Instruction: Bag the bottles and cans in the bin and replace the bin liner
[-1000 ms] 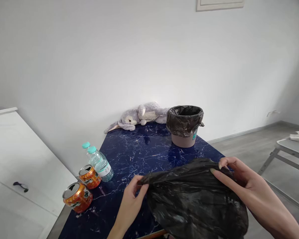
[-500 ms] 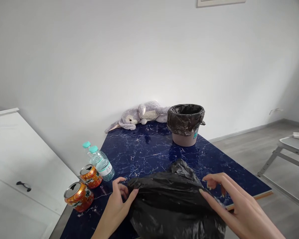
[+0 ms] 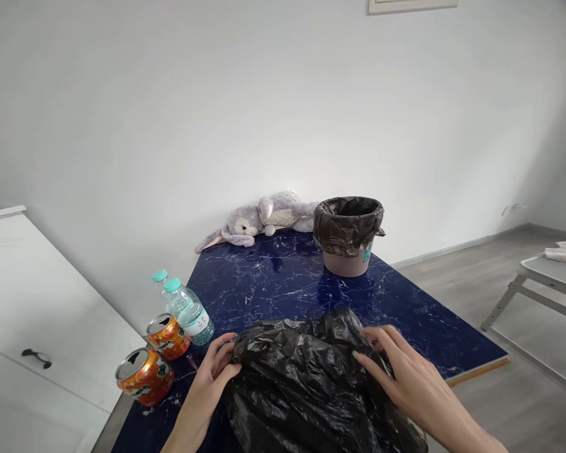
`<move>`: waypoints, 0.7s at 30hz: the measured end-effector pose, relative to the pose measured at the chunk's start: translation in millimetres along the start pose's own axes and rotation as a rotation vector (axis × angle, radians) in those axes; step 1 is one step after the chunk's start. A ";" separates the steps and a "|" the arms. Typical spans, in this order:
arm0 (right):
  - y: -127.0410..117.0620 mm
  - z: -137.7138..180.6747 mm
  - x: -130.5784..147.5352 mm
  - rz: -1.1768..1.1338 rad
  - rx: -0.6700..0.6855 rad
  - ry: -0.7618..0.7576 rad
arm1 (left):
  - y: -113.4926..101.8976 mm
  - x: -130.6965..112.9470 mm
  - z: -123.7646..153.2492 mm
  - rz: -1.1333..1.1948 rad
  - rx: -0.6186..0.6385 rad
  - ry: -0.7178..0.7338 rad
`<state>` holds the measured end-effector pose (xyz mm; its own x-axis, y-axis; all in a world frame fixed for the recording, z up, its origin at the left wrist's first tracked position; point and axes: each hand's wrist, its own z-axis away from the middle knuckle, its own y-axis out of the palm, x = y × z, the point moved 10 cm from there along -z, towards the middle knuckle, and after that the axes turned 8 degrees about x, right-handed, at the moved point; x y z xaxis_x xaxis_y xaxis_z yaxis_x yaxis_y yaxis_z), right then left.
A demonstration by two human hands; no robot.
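Observation:
A crumpled black plastic bag (image 3: 302,384) fills the near end of the blue marbled table (image 3: 255,283). On its left edge my left hand (image 3: 214,371) is closed, thumb and fingers pinching the plastic. My right hand (image 3: 391,365) grips the bag's upper right side between thumb and fingers. Left of my left hand stand two orange drink cans, a nearer can (image 3: 146,377) and a farther can (image 3: 168,336). Behind them are two clear bottles with turquoise caps, the front bottle (image 3: 191,314) labelled and the rear bottle (image 3: 160,282) partly hidden.
A small bin (image 3: 346,263) lined with a black bag stands at the table's far right. Beside it a grey plush rabbit (image 3: 264,219) lies against the wall. A white cabinet (image 3: 33,302) is at left, a folding table (image 3: 542,283) at right.
My right hand has moved left and closed on the bag. The bag's top has bunched up and become more crumpled. My left hand has shifted slightly left, still on its edge.

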<state>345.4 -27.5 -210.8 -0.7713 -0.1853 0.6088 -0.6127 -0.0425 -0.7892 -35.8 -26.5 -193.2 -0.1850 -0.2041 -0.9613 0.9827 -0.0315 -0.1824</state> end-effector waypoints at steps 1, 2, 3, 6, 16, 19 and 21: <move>-1.1 -7.2 -6.5 0.009 -0.041 0.029 | -0.4 -2.6 0.0 -0.011 -0.005 -0.013; 1.2 -14.3 -11.6 0.009 -0.051 0.051 | 1.5 -5.8 -0.5 -0.027 0.002 -0.021; 6.9 -21.0 -15.0 -0.007 -0.027 0.067 | 5.6 -9.6 -1.5 -0.043 0.021 -0.022; 28.8 -32.8 -9.1 -0.150 0.125 0.038 | 21.4 -21.0 -4.8 -0.103 0.080 0.007; -61.6 3.3 -18.8 -0.726 -0.446 -0.035 | -22.0 -53.2 12.6 -0.133 -0.118 0.329; -57.0 1.5 -38.9 -0.740 -0.473 0.031 | -29.4 -50.4 -0.1 -0.192 -0.153 0.326; -40.2 -9.1 -46.2 -0.697 -0.377 0.044 | -26.2 -45.8 -10.7 -0.333 -0.183 0.301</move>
<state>404.1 -8.3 -206.5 -0.1902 -0.1993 0.9613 -0.9679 0.2021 -0.1496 -53.1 -5.9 -146.6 -0.5094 0.0811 -0.8567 0.8575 0.1316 -0.4974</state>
